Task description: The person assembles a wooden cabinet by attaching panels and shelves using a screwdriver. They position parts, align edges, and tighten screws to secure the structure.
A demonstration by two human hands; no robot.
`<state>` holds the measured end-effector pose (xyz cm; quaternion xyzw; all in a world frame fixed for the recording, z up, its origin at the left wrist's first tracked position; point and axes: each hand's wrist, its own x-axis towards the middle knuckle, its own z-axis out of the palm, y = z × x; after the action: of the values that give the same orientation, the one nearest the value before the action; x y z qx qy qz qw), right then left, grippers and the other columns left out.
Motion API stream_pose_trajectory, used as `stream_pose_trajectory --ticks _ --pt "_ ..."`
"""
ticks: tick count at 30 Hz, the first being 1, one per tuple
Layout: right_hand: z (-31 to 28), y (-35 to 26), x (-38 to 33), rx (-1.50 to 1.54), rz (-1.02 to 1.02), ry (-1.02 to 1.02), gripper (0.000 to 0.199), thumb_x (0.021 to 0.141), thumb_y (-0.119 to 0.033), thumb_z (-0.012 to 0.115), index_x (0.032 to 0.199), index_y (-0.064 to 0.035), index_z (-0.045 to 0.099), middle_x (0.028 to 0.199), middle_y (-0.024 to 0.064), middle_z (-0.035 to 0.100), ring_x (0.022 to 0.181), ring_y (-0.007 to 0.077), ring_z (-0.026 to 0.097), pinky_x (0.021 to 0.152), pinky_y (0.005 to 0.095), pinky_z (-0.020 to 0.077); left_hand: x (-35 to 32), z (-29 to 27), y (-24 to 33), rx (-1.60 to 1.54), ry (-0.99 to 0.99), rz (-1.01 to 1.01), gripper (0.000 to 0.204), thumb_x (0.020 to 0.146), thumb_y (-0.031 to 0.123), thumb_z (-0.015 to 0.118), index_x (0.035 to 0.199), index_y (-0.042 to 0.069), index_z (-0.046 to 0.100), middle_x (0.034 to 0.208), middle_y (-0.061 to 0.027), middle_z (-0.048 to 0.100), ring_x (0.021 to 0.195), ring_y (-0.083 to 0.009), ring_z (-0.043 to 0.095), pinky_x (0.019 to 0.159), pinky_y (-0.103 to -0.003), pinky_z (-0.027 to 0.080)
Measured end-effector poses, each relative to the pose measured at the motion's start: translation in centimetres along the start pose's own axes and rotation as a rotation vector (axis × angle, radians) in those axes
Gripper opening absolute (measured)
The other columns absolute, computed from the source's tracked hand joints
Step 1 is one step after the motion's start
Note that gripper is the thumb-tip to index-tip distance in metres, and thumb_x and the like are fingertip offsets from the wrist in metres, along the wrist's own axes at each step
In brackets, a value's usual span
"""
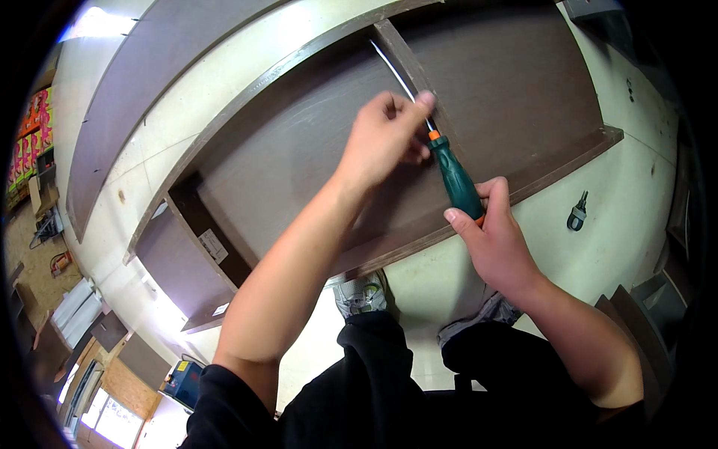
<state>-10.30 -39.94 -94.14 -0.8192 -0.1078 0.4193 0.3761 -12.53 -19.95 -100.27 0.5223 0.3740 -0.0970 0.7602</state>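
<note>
left hand (383, 138) hides screwdriver (453, 173) shaft.

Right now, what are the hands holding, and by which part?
A screwdriver: the right hand grips its green handle, and the left hand pinches the metal shaft near the orange collar.

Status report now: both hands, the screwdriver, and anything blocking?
Right hand grips green screwdriver handle. Left hand pinches its shaft near the orange collar. Tip at dark cabinet frame divider. Nothing blocking.
</note>
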Motion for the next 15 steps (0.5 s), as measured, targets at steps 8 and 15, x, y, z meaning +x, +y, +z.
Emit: stream_pose_trajectory --ticks 8,15 --pt "-0.7 -0.1 0.3 0.170 0.165 -0.105 0.033 0.098 -0.024 0.060 0.117 -0.0012 0.045 0.092 0.0115 0.062 0.075 0.0167 0.062 0.066 0.0314 0.0492 -2.6 0.9 -1.8 -0.051 -0.142 -0.073 0.027 0.093 0.025 0.071 0.098 0.000 0.063 0.086 -0.0065 0.067 0.076 -0.0122 0.066 0.072 -0.026 0.055" --pt "-1.9 -0.6 0.5 0.476 0.245 -0.275 0.033 0.102 -0.026 0.056 0.121 0.0012 0.053 0.096 0.0086 0.064 0.079 0.0129 0.065 0.066 0.0265 0.0511 -3.3 1.1 -2.2 -0.396 -0.247 -0.044 0.026 0.097 0.018 0.064 0.114 -0.001 0.056 0.105 -0.0126 0.068 0.100 -0.0170 0.065 0.087 -0.030 0.053"
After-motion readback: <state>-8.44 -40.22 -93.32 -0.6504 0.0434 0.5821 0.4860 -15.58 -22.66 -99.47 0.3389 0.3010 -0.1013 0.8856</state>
